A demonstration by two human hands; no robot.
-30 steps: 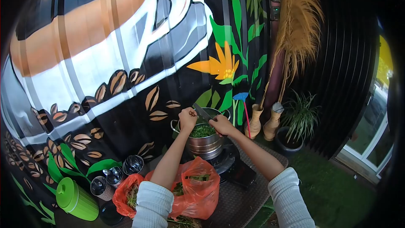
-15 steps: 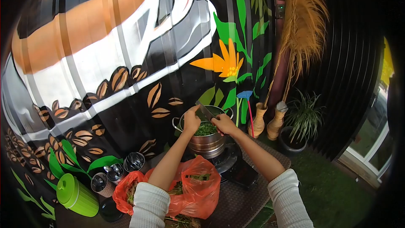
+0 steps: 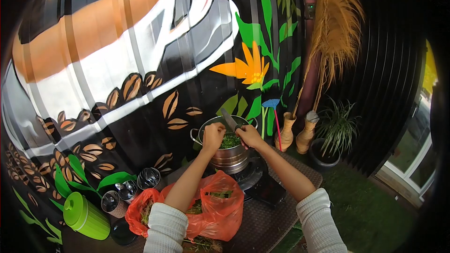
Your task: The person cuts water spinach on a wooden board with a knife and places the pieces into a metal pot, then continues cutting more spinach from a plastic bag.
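Note:
A steel pot [image 3: 229, 161] with two side handles stands on a black stove [image 3: 269, 189], and chopped greens [image 3: 229, 141] lie inside it. Over the pot's right side, my right hand [image 3: 249, 136] is closed round the handle of a knife [image 3: 229, 119], whose blade points up and to the left. My left hand [image 3: 214, 135] is over the pot's left side, its fingers pinched together; anything between them is too small to make out. Nearer to me, an orange plastic bag [image 3: 220, 220] with green stems in it rests on the table.
Left of the bag are cups of cutlery [image 3: 148, 178] and a green lidded bin [image 3: 86, 218]. The brown table [image 3: 262, 225] ends at the right above grass. Beyond it stand woven vases [image 3: 307, 134], a potted plant [image 3: 338, 129] and a blue-headed brush [image 3: 271, 103]. A painted wall rises behind the pot.
The knife blade has tilted more upright and risen away from my left fingers. My left hand has turned slightly and come down a little.

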